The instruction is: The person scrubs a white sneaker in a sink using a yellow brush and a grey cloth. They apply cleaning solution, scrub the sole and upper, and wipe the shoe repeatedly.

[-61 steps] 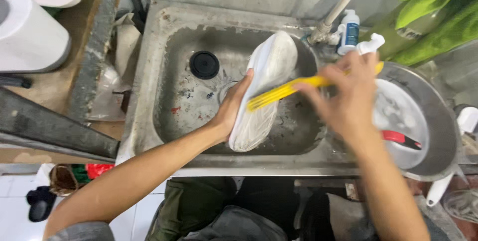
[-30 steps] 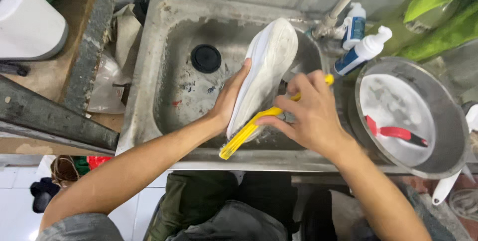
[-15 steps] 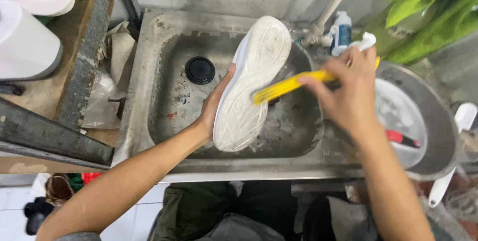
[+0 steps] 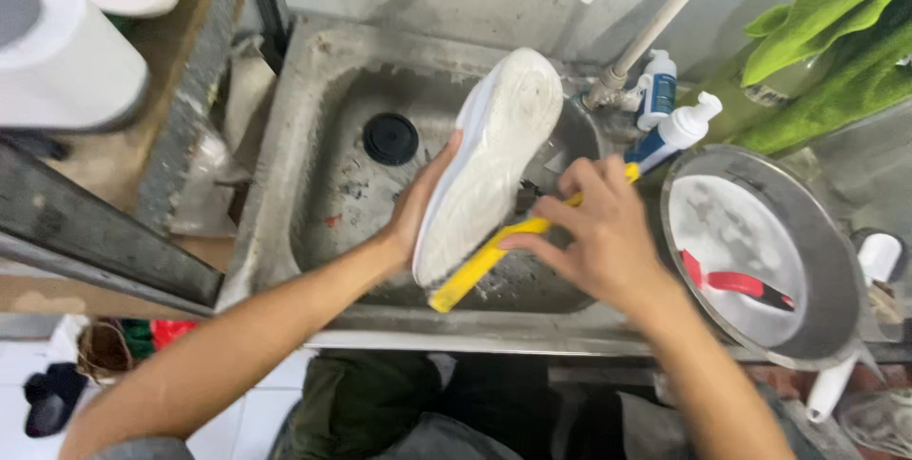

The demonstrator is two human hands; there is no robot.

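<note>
Gripping white shoe [image 4: 489, 161], left hand [image 4: 423, 208] underneath.

Hands [image 4: 589, 241] scrub white shoe [image 4: 489, 165] (sole up) with yellow brush [image 4: 475, 270].

A worn steel sink [image 4: 285, 203] with a black drain plug [image 4: 390, 138] left of the hands; a metal basin [image 4: 836, 260] sits on its edge right of them

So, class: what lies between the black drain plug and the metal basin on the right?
In the head view, between the drain plug and the basin lie the white shoe, yellow brush and right hand.
</note>
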